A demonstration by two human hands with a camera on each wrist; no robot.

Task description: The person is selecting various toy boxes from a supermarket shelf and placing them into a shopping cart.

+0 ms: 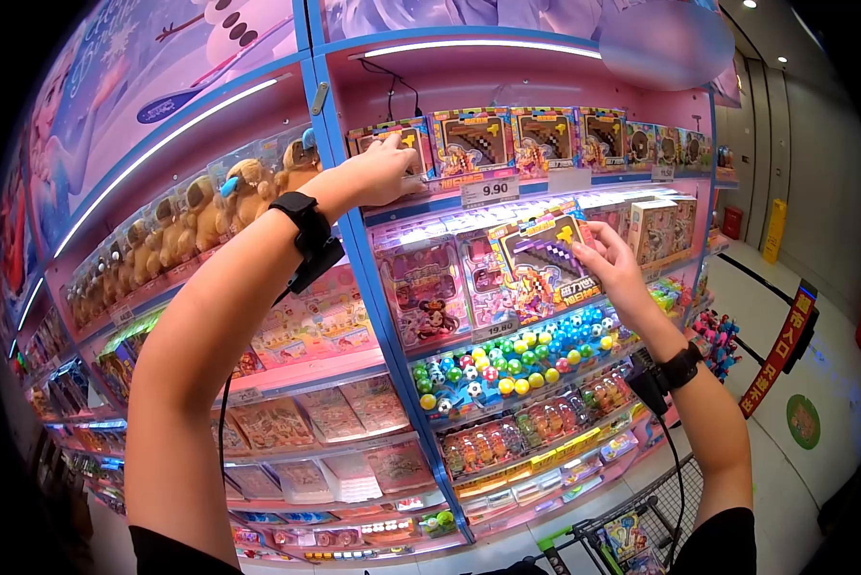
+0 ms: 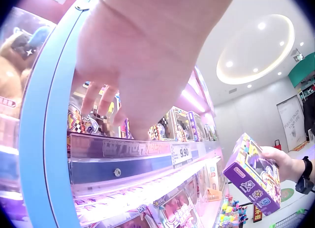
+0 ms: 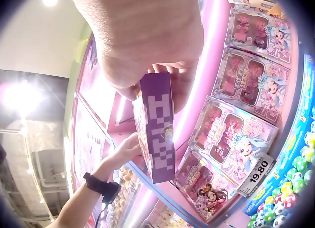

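Note:
My left hand reaches to the left end of the upper shelf, its fingers over the front of a boxed toy. In the left wrist view the fingers hang down in front of that box, and the palm hides part of it. My right hand holds another boxed toy by its right side, thumb on the windowed front. A purple pixel-patterned toy shows through its window. The right wrist view shows the purple edge of this box, tilted in front of the shelves.
More matching boxes stand along the upper shelf behind a 9.90 price tag. Pink toy sets and small coloured balls fill lower shelves. A blue post divides the shelving. A cart stands below at right.

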